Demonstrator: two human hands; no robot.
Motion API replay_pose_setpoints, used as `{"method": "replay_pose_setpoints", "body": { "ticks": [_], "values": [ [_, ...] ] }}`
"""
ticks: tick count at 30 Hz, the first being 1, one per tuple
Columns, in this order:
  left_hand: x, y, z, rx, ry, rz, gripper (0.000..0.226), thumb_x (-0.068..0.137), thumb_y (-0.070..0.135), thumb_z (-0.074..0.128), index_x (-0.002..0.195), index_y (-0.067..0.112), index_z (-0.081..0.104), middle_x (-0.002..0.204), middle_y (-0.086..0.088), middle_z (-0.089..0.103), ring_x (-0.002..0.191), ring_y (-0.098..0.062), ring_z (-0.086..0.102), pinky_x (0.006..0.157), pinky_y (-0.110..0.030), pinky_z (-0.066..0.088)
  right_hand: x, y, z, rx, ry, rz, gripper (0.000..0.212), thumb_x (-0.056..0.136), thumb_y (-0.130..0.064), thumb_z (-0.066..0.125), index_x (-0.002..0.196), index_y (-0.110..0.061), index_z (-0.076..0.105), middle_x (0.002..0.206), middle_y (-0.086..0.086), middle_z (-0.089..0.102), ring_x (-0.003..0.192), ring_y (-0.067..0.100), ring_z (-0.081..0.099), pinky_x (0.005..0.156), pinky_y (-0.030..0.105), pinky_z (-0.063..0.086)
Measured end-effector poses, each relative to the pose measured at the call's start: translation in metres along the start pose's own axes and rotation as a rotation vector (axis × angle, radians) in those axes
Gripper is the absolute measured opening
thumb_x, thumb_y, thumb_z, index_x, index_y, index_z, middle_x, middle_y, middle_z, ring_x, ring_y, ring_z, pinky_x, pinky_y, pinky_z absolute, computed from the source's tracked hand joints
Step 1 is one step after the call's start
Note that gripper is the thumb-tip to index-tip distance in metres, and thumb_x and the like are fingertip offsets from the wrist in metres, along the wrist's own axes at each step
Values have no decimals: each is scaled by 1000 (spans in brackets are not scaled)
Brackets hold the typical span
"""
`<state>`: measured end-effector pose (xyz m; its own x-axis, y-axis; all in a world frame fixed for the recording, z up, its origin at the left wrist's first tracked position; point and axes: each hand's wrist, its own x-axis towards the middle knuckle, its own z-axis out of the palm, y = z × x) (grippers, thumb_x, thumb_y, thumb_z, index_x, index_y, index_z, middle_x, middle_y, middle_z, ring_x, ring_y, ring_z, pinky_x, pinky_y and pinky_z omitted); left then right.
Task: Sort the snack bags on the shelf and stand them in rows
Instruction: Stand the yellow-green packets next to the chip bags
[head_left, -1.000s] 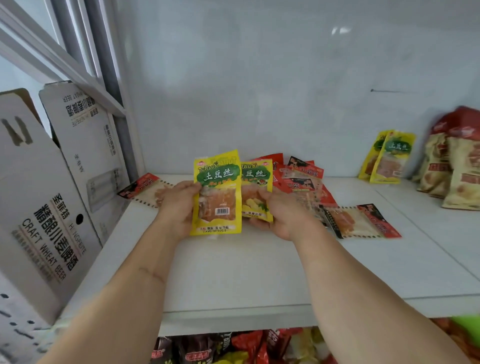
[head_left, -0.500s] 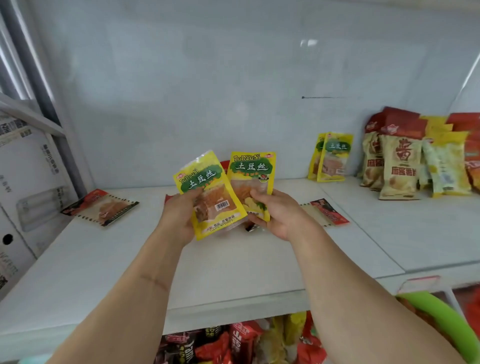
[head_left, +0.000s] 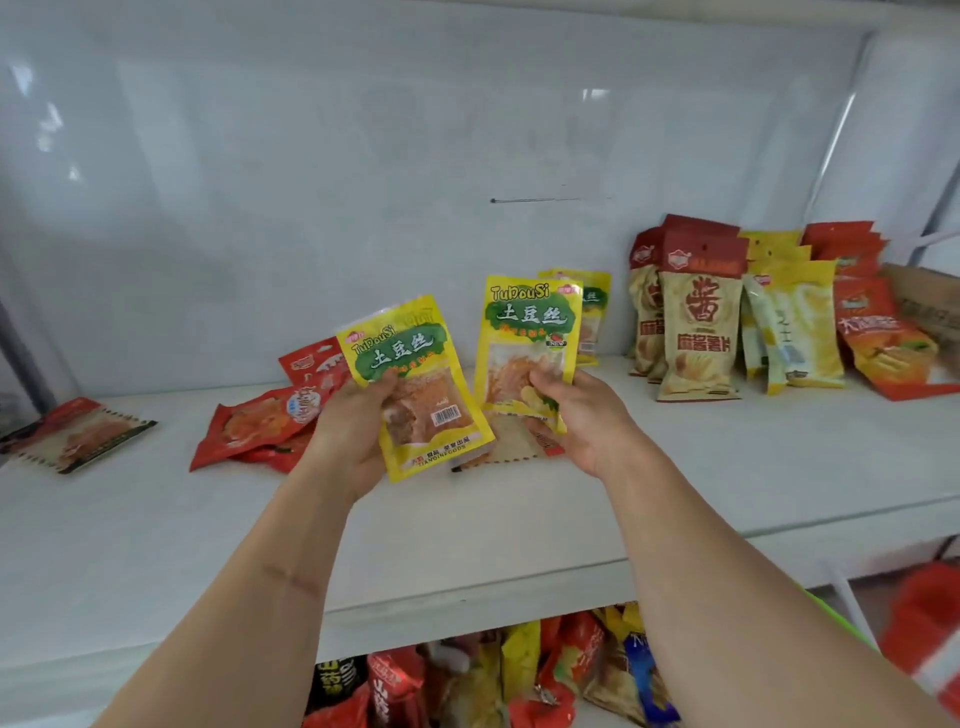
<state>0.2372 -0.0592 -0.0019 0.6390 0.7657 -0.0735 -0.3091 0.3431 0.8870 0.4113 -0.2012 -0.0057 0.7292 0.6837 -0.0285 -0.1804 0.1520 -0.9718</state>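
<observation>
Two yellow potato-shred bags are up in the air, the tilted yellow bag (head_left: 415, 387) in the left hand (head_left: 349, 436) and the upright yellow bag (head_left: 530, 345) in the right hand (head_left: 576, 415). That makes two hands, one bag apiece. Far behind them, one more yellow bag of that kind (head_left: 592, 312) shows at the wall; any others behind it can't be counted. On the left, one flat red-edged bag (head_left: 78, 434) lies alone. The red pile (head_left: 265, 415) near the middle has at least three bags. On the right, the standing rows (head_left: 737, 312) overlap too much to count.
</observation>
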Motion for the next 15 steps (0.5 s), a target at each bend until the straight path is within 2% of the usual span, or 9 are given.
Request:
{"method": "replay_pose_setpoints", "body": {
  "ticks": [3,5,7,10,15],
  "values": [
    [10,-15,22,35,15,18,28,106,15,44,129,12,60,119,-11,73,76,-21,77,58,-37,60,9,-5,-30,-8,30,-16,5,93,-15,67,94,-18,71,84,0,76,74,16,71,71,33,57],
    [18,-22,37,59,13,12,26,106,15,45,126,15,62,113,-9,75,89,-27,76,71,-47,62,16,-8,-49,-24,36,-27,8,93,-15,67,100,-16,71,83,-1,76,73,15,72,72,33,58],
    [27,-26,50,83,4,-9,23,105,15,48,121,13,64,103,-8,78,88,-29,76,82,-54,59,27,-10,-65,-31,51,-35,7,93,-15,67,100,-15,70,82,-1,76,71,14,72,70,32,58],
    [42,-33,66,86,-54,-76,25,100,11,56,122,4,64,104,-14,77,87,-33,76,86,-58,57,46,-13,-84,-47,69,-50,6,93,-15,67,99,-14,70,83,0,76,74,16,71,69,32,58],
    [73,-44,85,63,-222,-117,41,88,-3,63,128,2,62,124,-23,68,109,-43,68,92,-69,49,81,-13,-108,-74,92,-63,12,92,-15,69,103,-14,68,86,0,76,80,18,71,72,34,58]
  ]
}}
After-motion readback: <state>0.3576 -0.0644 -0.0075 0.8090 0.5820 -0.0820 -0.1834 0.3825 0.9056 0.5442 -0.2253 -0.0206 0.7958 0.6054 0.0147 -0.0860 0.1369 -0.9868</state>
